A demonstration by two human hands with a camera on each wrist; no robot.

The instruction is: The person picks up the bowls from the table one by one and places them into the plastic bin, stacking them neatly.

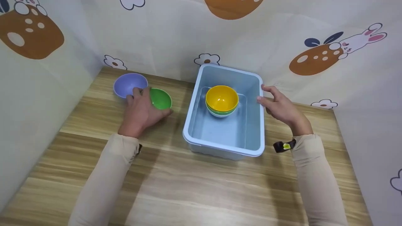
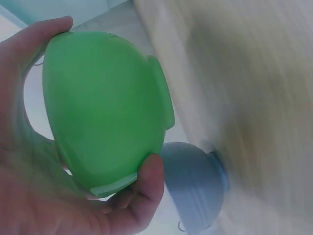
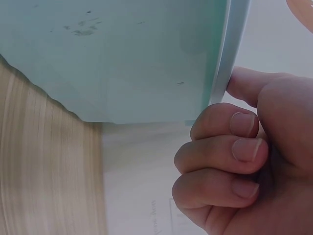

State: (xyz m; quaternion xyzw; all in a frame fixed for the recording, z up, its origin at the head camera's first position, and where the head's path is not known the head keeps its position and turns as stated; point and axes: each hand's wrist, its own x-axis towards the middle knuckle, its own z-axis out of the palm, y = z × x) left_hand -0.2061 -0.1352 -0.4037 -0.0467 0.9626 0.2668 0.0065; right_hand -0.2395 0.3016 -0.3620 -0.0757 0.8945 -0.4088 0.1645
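My left hand [image 1: 141, 110] grips a green bowl [image 1: 161, 99] by its rim and side. In the left wrist view, the green bowl [image 2: 102, 107] is tilted on its side, thumb at one edge and fingers at the other, held off the wooden surface. Just beyond those fingers sits a purple bowl [image 1: 125, 82]. At the light blue plastic tub [image 1: 224, 150], my right hand [image 1: 282, 108] pinches the right rim between thumb and finger, its other fingers curled below. Inside the tub stands a nested stack: a yellow bowl [image 1: 222, 99] on top, with green and whitish bowls beneath.
The wooden tabletop [image 1: 188, 194] runs beneath everything. Patterned cloth walls [image 1: 163, 37] with bunnies and flowers rise behind and at both sides, close behind the tub and the purple bowl.
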